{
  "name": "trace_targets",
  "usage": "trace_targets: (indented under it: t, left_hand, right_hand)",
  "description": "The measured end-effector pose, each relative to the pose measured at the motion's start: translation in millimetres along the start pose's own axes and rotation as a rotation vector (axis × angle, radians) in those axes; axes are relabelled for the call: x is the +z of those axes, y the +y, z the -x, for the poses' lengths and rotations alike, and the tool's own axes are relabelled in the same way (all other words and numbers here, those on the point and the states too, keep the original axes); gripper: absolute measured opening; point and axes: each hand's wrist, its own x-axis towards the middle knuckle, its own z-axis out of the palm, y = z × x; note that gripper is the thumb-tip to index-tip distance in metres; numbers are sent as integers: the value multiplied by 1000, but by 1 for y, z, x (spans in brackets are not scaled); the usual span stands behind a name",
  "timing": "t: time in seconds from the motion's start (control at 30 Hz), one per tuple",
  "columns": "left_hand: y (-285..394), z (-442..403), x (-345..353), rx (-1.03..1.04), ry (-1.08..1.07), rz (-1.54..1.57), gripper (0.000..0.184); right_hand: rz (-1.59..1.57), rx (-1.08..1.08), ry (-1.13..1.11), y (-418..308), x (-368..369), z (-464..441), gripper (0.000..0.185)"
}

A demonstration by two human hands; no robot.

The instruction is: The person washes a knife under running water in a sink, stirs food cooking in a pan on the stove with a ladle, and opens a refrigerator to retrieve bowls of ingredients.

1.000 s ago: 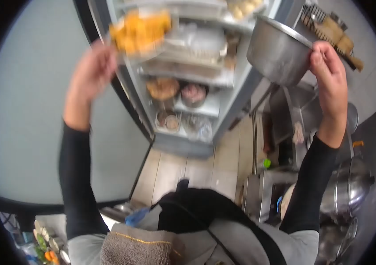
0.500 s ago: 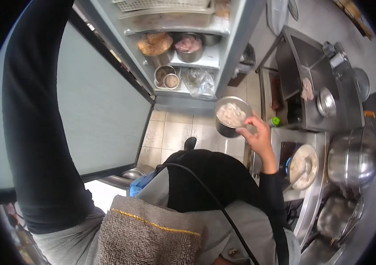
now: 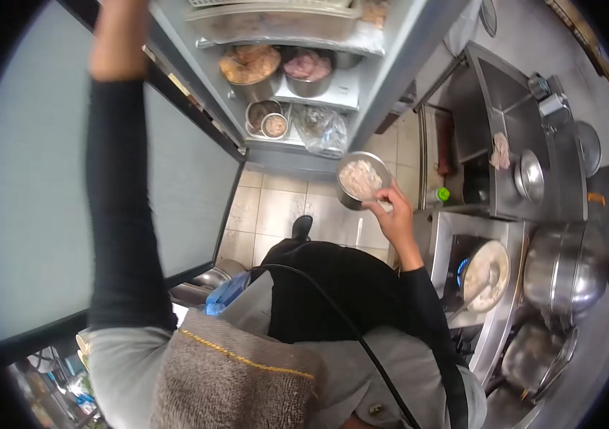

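Note:
My right hand (image 3: 391,211) grips the rim of a round metal pot (image 3: 351,196), held in front of my body over the tiled floor. Pale, pinkish pieces of food (image 3: 360,179) lie inside it. My left arm reaches up past the top edge of the view beside the open fridge door. Only the wrist end of my left hand (image 3: 120,36) shows, and its fingers are out of sight. In the fridge stand a pot of orange-brown food (image 3: 250,64), a pot of pink meat (image 3: 308,68) and, lower down, a small bowl (image 3: 274,126).
The fridge door (image 3: 40,157) stands open on the left. A clear plastic bag (image 3: 320,129) lies on the bottom shelf. At right are a metal sink (image 3: 494,107), a pan (image 3: 489,275) with a ladle over a blue flame, and a large steel pot (image 3: 569,268).
The yellow food seen near my left hand a second ago is out of view. My right hand has lowered the pot, then moved slightly left. My left forearm has shifted right.

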Motion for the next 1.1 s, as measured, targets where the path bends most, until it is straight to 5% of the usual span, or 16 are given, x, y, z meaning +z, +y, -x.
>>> trace_targets:
  t: [0.03,0.1,0.17,0.23,0.27,0.37,0.47,0.73,0.83,0.9,1.1]
  left_hand:
    - [24,65,13,-310,-63,314,20]
    - [11,159,66,-694,11,342,13]
    - [-64,268,126,-1425,-74,666,16]
    - [-108,341,188,-1747,311,842,18]
    - [-120,352,210,-1771,523,828,26]
    - [-158,343,254,-1645,674,783,32]
    - [-195,349,279,-1634,612,608,35]
    - [-190,355,306,-1622,851,270,17]
    - [-212,358,294,-1651,708,435,29]
    - [-227,359,296,-1604,819,562,26]
    - [-222,355,286,-1623,680,752,18]
  right_hand:
    - [-13,32,-3,3,4,0,31]
    - [-64,97,4,6,11,0,31]
    - [-82,158,-8,4,15,4,31]
    - [-63,190,-33,1,17,-2,30]
    - [-27,218,-57,-8,16,-5,28]
    - [79,188,-73,-7,20,-6,26]
    - [105,200,-23,-6,24,4,26]
    - [41,359,59,6,22,34,28]
    - [46,367,94,7,21,41,28]
    - [5,409,117,5,22,40,27]
    - [144,103,-16,12,35,-26,23]
